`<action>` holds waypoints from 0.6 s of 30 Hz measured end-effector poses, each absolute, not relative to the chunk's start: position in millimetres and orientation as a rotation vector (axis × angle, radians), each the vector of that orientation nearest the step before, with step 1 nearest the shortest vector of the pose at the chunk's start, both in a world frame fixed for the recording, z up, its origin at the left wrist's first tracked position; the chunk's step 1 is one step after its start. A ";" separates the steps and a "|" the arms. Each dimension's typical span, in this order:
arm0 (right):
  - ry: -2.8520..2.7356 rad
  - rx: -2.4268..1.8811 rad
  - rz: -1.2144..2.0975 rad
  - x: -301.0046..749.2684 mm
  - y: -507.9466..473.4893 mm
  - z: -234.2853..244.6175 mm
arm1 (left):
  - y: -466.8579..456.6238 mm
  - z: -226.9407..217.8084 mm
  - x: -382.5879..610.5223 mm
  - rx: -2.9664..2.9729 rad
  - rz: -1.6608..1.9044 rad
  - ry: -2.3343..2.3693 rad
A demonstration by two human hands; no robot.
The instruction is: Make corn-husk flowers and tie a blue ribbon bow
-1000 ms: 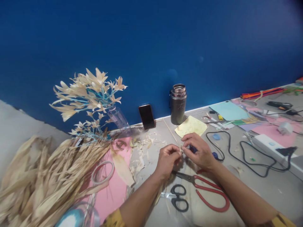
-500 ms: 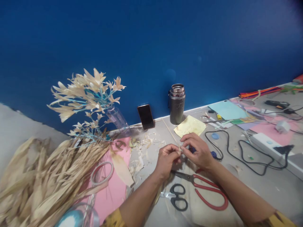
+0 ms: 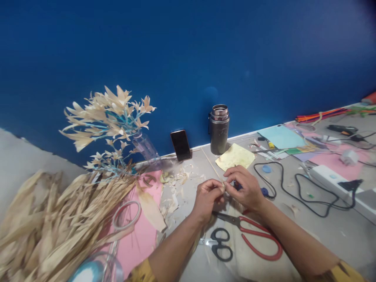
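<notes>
My left hand (image 3: pixel 208 197) and my right hand (image 3: pixel 245 188) meet over the middle of the table, fingertips pinched together. Between them is a small pale piece (image 3: pixel 223 185), mostly covered by the fingers, so its kind cannot be made out. Just below the hands lie red-handled scissors (image 3: pixel 260 235), their dark blades pointing left. Black-handled scissors (image 3: pixel 221 244) rest beside my left forearm. Pale husk scraps (image 3: pixel 176 192) are scattered left of my left hand. A yellow paper sheet (image 3: pixel 235 156) lies beyond my right hand.
Dried husks (image 3: pixel 58 219) and pink paper (image 3: pixel 141 235) with a tape roll (image 3: pixel 126 215) cover the left. Husk flowers (image 3: pixel 111 117) lean in a clear bottle (image 3: pixel 147 147). A phone (image 3: pixel 180 145) and flask (image 3: pixel 219 131) stand by the wall. A black cable (image 3: pixel 289 196) runs to a power strip (image 3: pixel 331 178).
Both hands stay in nearly the same place, still pinched together. The fingers of my right hand have shifted very slightly; the objects around look unmoved.
</notes>
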State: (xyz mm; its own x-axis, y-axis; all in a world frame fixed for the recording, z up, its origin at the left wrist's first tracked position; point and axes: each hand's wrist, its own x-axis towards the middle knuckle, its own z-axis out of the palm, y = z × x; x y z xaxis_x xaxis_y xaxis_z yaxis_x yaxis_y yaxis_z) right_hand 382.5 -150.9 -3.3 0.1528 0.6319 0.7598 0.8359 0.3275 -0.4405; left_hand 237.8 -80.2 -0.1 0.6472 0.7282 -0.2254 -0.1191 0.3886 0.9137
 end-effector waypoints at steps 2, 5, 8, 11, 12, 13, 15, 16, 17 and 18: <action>-1.555 -1.379 -0.253 382.3 -150.9 -3.2 | -80.0 -0.5 237.8 1.044 0.599 0.683; -1.550 -1.378 -0.262 381.7 -150.7 -3.2 | -79.7 -0.5 237.4 1.049 0.604 0.675; -1.538 -1.375 -0.268 380.7 -150.5 -3.4 | -79.8 0.0 237.3 1.051 0.611 0.677; -1.524 -1.372 -0.269 379.8 -150.3 -3.9 | -80.5 0.2 237.4 1.067 0.615 0.686; -1.520 -1.371 -0.267 379.6 -150.3 -4.2 | -80.8 0.3 237.4 1.073 0.618 0.687; -1.516 -1.371 -0.265 379.5 -150.2 -4.5 | -81.0 0.3 237.4 1.080 0.621 0.686; -1.506 -1.368 -0.260 379.3 -149.9 -5.3 | -81.5 0.1 237.4 1.094 0.634 0.681; -1.501 -1.366 -0.256 379.3 -149.7 -5.8 | -81.7 0.0 237.4 1.101 0.639 0.677; -1.496 -1.364 -0.252 379.3 -149.5 -6.2 | -81.8 -0.2 237.3 1.109 0.643 0.674; -1.492 -1.363 -0.246 379.3 -149.3 -6.7 | -81.8 -0.4 237.3 1.116 0.646 0.673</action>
